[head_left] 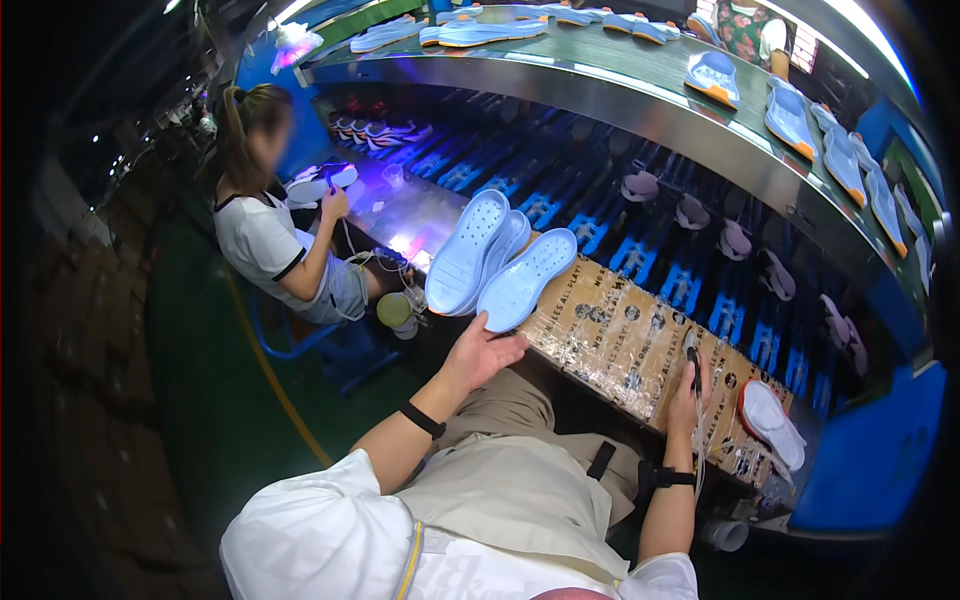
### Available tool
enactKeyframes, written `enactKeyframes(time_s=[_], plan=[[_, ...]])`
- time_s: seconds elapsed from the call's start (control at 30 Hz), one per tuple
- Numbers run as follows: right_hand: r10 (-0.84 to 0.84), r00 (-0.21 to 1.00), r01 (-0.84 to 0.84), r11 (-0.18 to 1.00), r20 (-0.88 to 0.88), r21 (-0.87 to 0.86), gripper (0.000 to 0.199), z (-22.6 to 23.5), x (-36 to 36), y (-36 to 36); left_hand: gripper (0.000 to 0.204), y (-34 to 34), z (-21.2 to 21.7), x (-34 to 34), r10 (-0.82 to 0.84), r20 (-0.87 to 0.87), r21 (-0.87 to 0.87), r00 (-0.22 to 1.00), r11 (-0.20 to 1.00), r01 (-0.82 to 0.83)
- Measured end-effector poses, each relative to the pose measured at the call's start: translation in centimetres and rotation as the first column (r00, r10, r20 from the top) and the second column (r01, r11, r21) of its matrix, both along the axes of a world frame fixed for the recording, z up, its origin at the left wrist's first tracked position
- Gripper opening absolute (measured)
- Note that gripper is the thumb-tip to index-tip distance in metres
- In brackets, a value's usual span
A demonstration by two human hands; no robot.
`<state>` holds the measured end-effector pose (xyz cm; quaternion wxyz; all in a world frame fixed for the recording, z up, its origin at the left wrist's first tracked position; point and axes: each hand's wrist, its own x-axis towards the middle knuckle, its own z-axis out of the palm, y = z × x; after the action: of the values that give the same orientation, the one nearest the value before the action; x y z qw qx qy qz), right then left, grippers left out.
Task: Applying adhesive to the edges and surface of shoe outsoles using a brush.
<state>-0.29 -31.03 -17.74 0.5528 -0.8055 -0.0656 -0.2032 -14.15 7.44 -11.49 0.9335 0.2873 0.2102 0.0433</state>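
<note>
My left hand is at the near end of a pale blue shoe sole, palm turned up and fingers apart. Its raised digit meets or nearly meets the sole's edge; I cannot tell which. Beside that sole lean more pale blue soles, stacked close together, with rows of small holes at their far ends. In my right hand, over the taped cardboard, is a small dark hand tool with a light tip and a white cord running down past the wrist. My fingers are closed round it.
Printed cardboard under clear tape covers the bench. A white sole with a red rim lies at its right end. Behind are blue racks and a raised conveyor carrying blue soles. A seated co-worker handles a shoe at left.
</note>
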Motion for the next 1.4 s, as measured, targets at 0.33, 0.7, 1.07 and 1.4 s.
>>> enactKeyframes(time_s=[0.33,0.7,1.07,1.4], plan=[[-0.049,0.999,0.049,0.999,-0.023,0.012,0.036,1.1,-0.9,0.6,0.045,1.2,9.4,1.3,-0.469,-0.167,0.651,0.867,0.608,0.454],[-0.025,0.999,0.027,0.998,0.028,-0.06,0.036,2.5,-0.4,1.0,0.035,17.1,33.9,28.2,-0.224,0.492,0.214,0.841,-0.906,-0.366],[0.013,1.0,-0.013,0.999,-0.009,-0.049,0.038,3.8,-0.6,1.0,0.043,26.0,35.3,37.6,0.352,0.049,0.276,0.935,-0.904,0.326],[0.035,0.999,-0.034,0.998,0.029,-0.047,0.037,2.8,0.2,1.1,0.013,23.4,34.7,31.0,-0.428,0.389,0.088,0.816,-0.864,-0.496]])
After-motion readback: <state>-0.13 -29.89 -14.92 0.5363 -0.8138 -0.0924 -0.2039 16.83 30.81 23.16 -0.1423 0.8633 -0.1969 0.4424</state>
